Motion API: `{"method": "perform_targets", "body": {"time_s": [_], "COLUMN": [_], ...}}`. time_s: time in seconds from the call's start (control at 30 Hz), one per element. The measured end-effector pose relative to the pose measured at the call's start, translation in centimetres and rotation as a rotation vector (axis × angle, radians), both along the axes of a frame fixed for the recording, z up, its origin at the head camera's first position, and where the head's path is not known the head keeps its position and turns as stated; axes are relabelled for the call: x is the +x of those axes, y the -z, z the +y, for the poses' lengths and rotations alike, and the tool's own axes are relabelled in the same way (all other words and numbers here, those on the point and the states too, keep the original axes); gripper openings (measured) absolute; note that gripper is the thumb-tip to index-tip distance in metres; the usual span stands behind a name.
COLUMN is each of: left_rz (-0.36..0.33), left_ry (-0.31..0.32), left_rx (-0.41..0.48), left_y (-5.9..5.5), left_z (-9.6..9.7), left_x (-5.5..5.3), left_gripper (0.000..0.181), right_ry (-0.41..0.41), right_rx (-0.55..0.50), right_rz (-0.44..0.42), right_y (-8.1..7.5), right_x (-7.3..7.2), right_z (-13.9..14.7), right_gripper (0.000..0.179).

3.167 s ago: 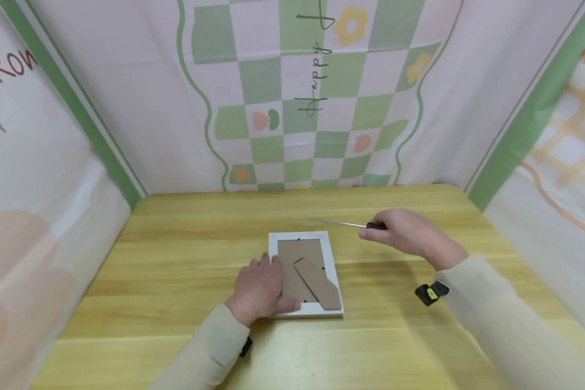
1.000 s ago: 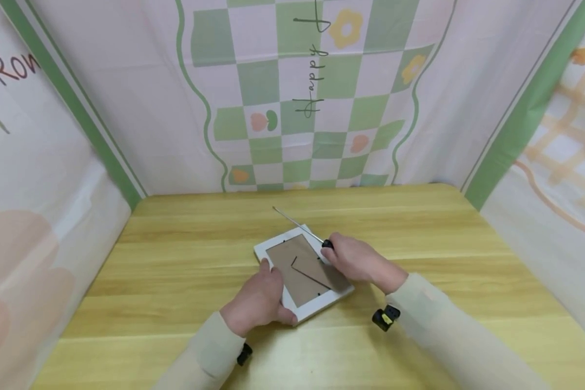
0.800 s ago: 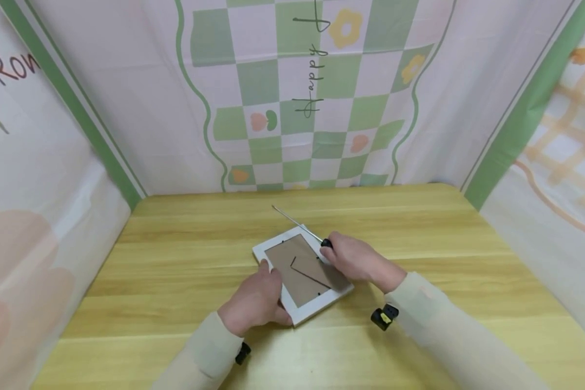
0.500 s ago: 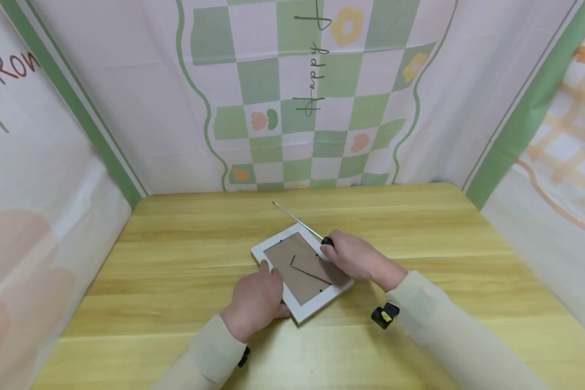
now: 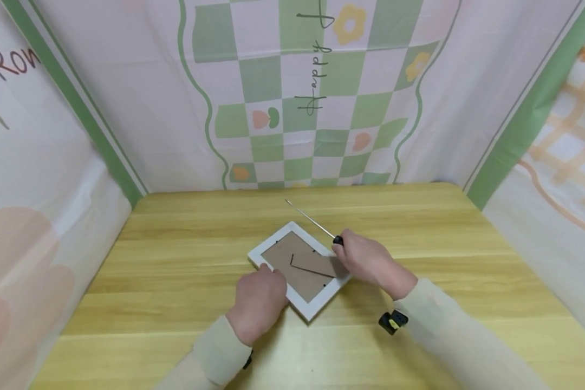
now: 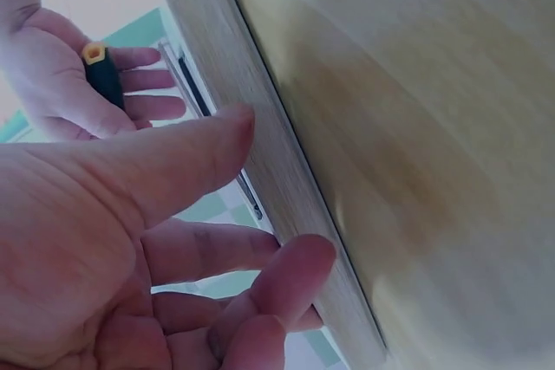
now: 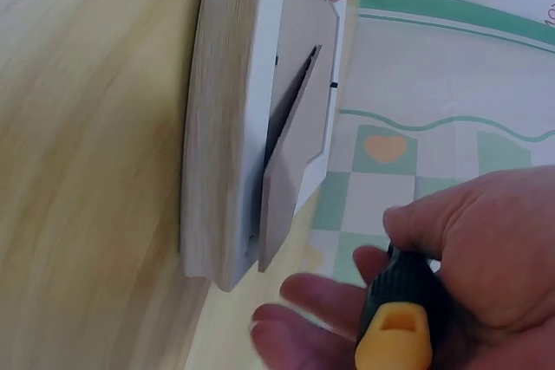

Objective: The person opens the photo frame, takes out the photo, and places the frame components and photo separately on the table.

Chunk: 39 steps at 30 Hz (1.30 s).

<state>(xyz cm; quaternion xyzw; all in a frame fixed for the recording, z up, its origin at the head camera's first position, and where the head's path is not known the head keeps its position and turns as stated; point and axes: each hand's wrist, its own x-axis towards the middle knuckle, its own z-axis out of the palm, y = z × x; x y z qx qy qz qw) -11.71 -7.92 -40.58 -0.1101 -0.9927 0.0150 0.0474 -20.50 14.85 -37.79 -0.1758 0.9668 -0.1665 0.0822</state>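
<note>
A white picture frame (image 5: 317, 305) lies back side up on the table, turned diagonally. It has a brown backing board (image 5: 280, 252) and a fold-out stand (image 7: 295, 162), which tilts up from the board in the right wrist view. My left hand (image 5: 259, 300) holds the frame's left edge, thumb on the wooden side (image 6: 251, 158) and fingers over the border. My right hand (image 5: 368, 257) is at the frame's right corner and holds a screwdriver (image 5: 312, 220) by its black-and-orange handle (image 7: 395, 335). The thin metal shaft points away, beyond the frame's upper right edge.
Several small black tabs (image 5: 276, 241) sit around the backing board. The wood-grain table (image 5: 185, 271) ends at a printed curtain (image 5: 166, 108) at the back, with more printed cloth on both sides.
The frame has turned counterclockwise under my hands. My right hand came in from the right to the frame's corner with the screwdriver, and lately shifted slightly right. My left fingers now curl more.
</note>
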Motion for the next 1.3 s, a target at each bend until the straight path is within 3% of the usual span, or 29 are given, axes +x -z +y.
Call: {"method": "perform_targets", "body": {"time_s": [0.1,0.23,0.5,0.9,1.2,1.3], "left_rz": [0.035,0.111,0.420,0.579,0.492,0.332], "left_ry": [-0.001,0.019,0.056,0.089,0.102,0.084], "left_rx": [-0.030,-0.078,-0.147,-0.213,-0.187,-0.069], "left_y": [0.1,0.2,1.2,1.4,0.7,0.1], "left_z": [0.2,0.2,0.3,0.3,0.2,-0.6], "left_x": [0.0,0.2,0.3,0.9,1.2,0.5], "left_gripper": [0.027,0.034,0.046,0.047,0.043,0.040], "right_ry": [0.037,0.059,0.060,0.074,0.074,0.080], "right_rx": [0.036,0.042,-0.061,-0.058,-0.099,-0.121], "right_rz": [-0.008,-0.007,-0.043,-0.058,-0.054,-0.051], "right_y": [-0.1,0.0,0.4,0.8,1.1,1.2], "right_x": [0.3,0.5,0.4,0.0,-0.7,-0.9], "right_z": [0.1,0.2,0.1,0.0,0.0,0.2], "right_gripper": [0.031,0.031,0.030,0.032,0.031,0.030]}}
